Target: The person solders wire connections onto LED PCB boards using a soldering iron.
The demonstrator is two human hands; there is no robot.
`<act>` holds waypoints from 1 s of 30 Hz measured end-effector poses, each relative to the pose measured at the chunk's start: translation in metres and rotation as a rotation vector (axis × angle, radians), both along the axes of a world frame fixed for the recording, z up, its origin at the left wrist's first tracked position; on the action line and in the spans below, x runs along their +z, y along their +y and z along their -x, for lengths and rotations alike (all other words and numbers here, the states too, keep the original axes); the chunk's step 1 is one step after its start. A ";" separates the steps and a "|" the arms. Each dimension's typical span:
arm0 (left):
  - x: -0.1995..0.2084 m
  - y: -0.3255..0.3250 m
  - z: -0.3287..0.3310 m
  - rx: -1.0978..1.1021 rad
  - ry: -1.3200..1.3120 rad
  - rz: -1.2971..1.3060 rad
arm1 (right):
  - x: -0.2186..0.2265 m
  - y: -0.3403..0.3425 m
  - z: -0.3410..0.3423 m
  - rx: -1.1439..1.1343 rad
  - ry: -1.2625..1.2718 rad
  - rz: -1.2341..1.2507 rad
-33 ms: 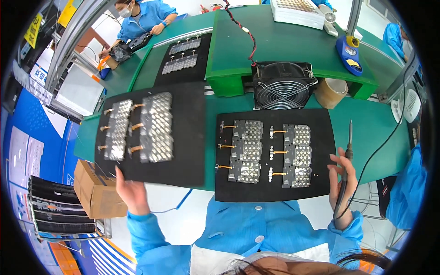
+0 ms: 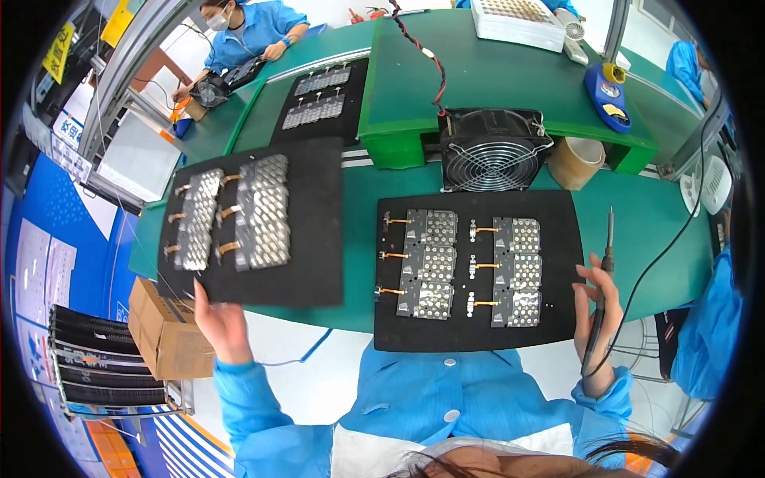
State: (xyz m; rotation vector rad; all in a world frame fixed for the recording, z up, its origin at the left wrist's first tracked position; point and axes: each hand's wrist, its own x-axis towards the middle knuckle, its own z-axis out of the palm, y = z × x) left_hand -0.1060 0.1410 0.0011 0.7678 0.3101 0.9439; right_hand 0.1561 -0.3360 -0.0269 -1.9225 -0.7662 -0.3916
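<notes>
My left hand (image 2: 223, 325) grips the near edge of a black board (image 2: 315, 231), thumb on top and the other fingers hidden beneath. Two columns of circuit boards (image 2: 264, 211) with short orange flex tails lie on it, blurred by motion. In my right hand (image 2: 599, 319) is a soldering iron (image 2: 595, 331), its tip pointing away and up, beside the right edge of a second black board (image 2: 470, 338). That second board carries two more columns of circuit boards (image 2: 434, 263) with round silvery pads and orange tails. Small white connectors (image 2: 472, 267) stand between its columns.
A black fan (image 2: 492, 151) stands behind the second board, with a tape roll (image 2: 575, 162) to its right. A blue iron stand (image 2: 607, 95) sits on the green raised shelf (image 2: 510, 72). Farther left lies another loaded black board (image 2: 291, 131). A co-worker (image 2: 259, 32) sits beyond.
My left hand and the black board it holds have shifted a little to the left and away. My right hand with the soldering iron is nearly still.
</notes>
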 end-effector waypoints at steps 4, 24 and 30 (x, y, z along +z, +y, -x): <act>0.008 0.076 -0.050 0.163 -0.054 0.027 | -0.006 0.003 -0.024 -0.129 0.031 0.023; -0.034 0.156 -0.321 0.116 -0.152 0.224 | -0.013 0.004 -0.038 -0.167 0.192 0.068; -0.052 0.172 -0.326 0.052 -0.138 0.186 | -0.014 0.004 -0.037 -0.184 0.231 0.051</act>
